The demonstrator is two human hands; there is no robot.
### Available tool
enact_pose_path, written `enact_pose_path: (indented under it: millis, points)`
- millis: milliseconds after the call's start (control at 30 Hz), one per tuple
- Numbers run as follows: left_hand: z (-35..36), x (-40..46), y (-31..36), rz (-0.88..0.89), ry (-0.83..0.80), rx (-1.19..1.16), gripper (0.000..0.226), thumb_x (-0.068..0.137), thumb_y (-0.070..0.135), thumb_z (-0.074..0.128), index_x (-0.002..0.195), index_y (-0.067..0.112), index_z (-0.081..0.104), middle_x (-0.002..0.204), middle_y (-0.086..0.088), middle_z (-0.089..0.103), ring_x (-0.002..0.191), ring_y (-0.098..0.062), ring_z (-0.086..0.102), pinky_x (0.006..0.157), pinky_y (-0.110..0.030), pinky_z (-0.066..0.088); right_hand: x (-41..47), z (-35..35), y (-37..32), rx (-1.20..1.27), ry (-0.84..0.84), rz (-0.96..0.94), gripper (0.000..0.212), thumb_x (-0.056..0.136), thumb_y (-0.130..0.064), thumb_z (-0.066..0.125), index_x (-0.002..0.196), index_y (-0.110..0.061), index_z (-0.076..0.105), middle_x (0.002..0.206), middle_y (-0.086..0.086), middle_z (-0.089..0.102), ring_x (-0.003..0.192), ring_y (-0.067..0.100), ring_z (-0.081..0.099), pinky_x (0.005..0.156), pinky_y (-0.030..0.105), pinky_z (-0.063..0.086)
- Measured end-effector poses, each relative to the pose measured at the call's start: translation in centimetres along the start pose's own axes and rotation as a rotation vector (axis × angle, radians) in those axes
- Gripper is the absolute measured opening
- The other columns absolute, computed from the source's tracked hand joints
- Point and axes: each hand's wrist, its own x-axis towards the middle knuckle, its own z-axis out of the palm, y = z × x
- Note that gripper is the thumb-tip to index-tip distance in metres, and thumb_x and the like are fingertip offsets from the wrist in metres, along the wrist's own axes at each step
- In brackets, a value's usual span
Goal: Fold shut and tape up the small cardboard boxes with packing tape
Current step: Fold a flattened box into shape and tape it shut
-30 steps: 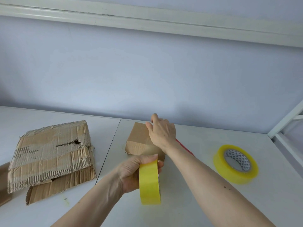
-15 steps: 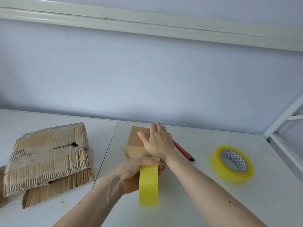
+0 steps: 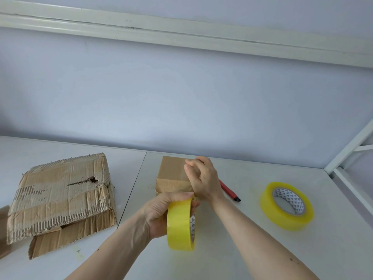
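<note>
A small brown cardboard box (image 3: 171, 174) lies shut on the white table (image 3: 252, 253), at the middle near the wall. My right hand (image 3: 203, 180) hovers over the box's right half with its fingers curled, and nothing shows between them. Just in front of the box, my left hand (image 3: 159, 213) grips a yellow roll of packing tape (image 3: 179, 225) standing on edge. The roll's top is close to the box's near face. Whether a strip of tape runs from the roll onto the box is unclear.
A second yellow tape roll (image 3: 286, 207) lies flat at the right. A red cutter (image 3: 230, 191) lies behind my right wrist. A large, torn, flattened carton (image 3: 60, 195) covers the left of the table. A white metal frame (image 3: 347, 150) stands at the right edge.
My right hand was flat on the box top and has now lifted with its fingers curled in. The left hand keeps the roll in front of the box.
</note>
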Motion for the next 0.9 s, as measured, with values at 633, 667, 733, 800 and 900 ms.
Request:
enact_pose_path:
  millis: [633,667,733,800,900]
  points:
    - [2.7,0.8,1.1,0.143,0.118,0.059,0.038,0.086,0.019,0.073,0.113,-0.008,0.067,0.100,-0.024,0.075,0.064,-0.020,0.069,0.068,-0.032,0.062,7.3,-1.4,-1.8,-0.020,-0.165,0.462,0.064,0.091,-0.049,0.039,0.106,0.007,0.067,0.112,0.017,0.070,0.104,0.034,0.064,0.092,0.046,0.053]
    - [2.6,0.7,1.0,0.124,0.116,0.075,0.035,0.091,0.018,0.070,0.114,-0.008,0.065,0.100,-0.025,0.074,0.063,-0.020,0.068,0.069,-0.033,0.061,7.5,-1.5,-1.8,-0.020,-0.187,0.474,0.063,0.092,-0.047,0.039,0.109,0.008,0.066,0.115,0.016,0.069,0.104,0.034,0.065,0.092,0.045,0.053]
    - [2.4,0.7,1.1,0.083,0.109,0.104,0.029,0.095,0.017,0.066,0.114,-0.006,0.063,0.099,-0.028,0.073,0.061,-0.022,0.065,0.072,-0.036,0.058,7.9,-1.6,-1.8,-0.014,-0.225,0.506,0.061,0.093,-0.044,0.040,0.111,0.009,0.066,0.119,0.015,0.069,0.092,0.031,0.069,0.087,0.041,0.054]
    - [2.2,1.0,1.2,0.073,0.130,0.143,0.028,0.095,0.017,0.067,0.114,-0.003,0.061,0.099,-0.029,0.073,0.061,-0.023,0.065,0.072,-0.037,0.058,8.1,-1.8,-1.9,-0.005,-0.262,0.538,0.057,0.094,-0.041,0.041,0.111,0.007,0.067,0.120,0.013,0.069,0.083,0.025,0.067,0.076,0.035,0.051]
    - [2.2,1.3,1.3,0.097,0.155,0.182,0.028,0.096,0.016,0.067,0.118,0.000,0.061,0.098,-0.028,0.073,0.062,-0.023,0.066,0.069,-0.037,0.060,8.6,-2.2,-2.1,-0.026,-0.346,0.550,0.044,0.095,-0.037,0.039,0.099,-0.008,0.071,0.122,0.005,0.070,0.096,0.020,0.063,0.064,0.031,0.044]
